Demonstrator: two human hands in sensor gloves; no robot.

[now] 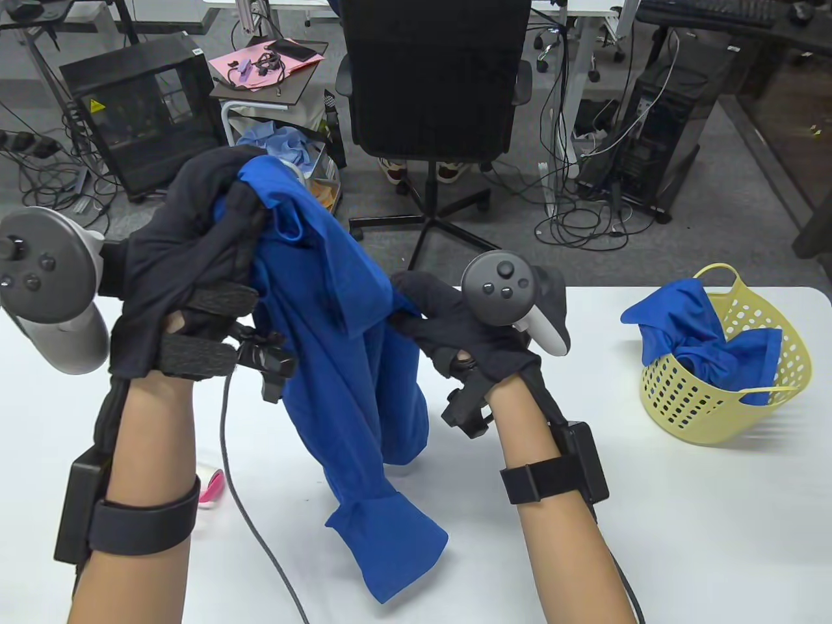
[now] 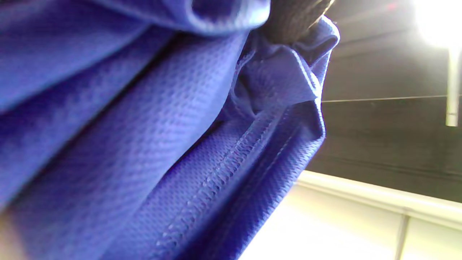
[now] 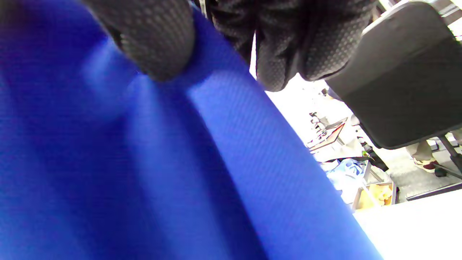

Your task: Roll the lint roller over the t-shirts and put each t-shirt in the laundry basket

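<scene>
Nearest, at about six o'clock, a loose end of the blue t-shirt (image 1: 351,390) trails on the white table (image 1: 682,552). The rest of it hangs between both hands. The left hand (image 1: 195,273), raised at ten o'clock, has its fingers curled round a bunched upper fold. The right hand (image 1: 455,325), near centre, pinches the cloth's edge just beside it. A pink-handled object (image 1: 211,487), perhaps the lint roller, lies at seven o'clock, mostly hidden behind the left forearm. Farther off at three o'clock, well apart from the hands, the yellow laundry basket (image 1: 780,377) already holds another blue t-shirt (image 1: 689,331). I judge one shirt done and this one bound for the basket.
</scene>
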